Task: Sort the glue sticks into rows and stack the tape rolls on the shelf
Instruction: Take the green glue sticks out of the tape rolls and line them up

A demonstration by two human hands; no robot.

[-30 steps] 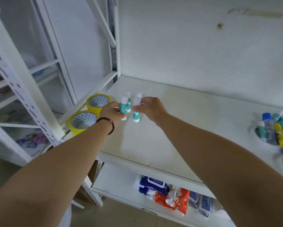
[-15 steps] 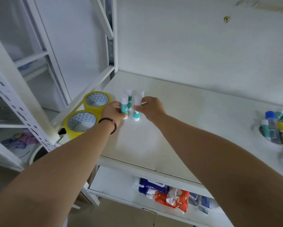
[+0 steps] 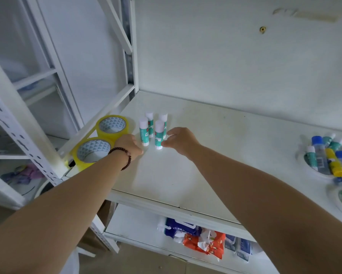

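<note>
Several teal-and-white glue sticks (image 3: 158,134) stand upright in two short rows at the back left of the white shelf (image 3: 166,175). My left hand (image 3: 129,144), with a bead bracelet on the wrist, sits just left of the front-left stick and holds nothing. My right hand (image 3: 181,140) is just right of the front-right stick, fingers apart and thumb tip close to its base. Two yellow tape rolls (image 3: 114,135) (image 3: 81,165) lie flat side by side at the shelf's left edge, not stacked.
A white dish (image 3: 302,163) at the right edge holds more glue sticks and small bottles, with a second dish (image 3: 336,202) below it. Packets (image 3: 195,236) lie on the lower shelf. A perforated white post (image 3: 23,131) stands at the left.
Both hands have let go of the two front glue sticks, which now stand on the shelf. The hands have drawn slightly back and apart.
</note>
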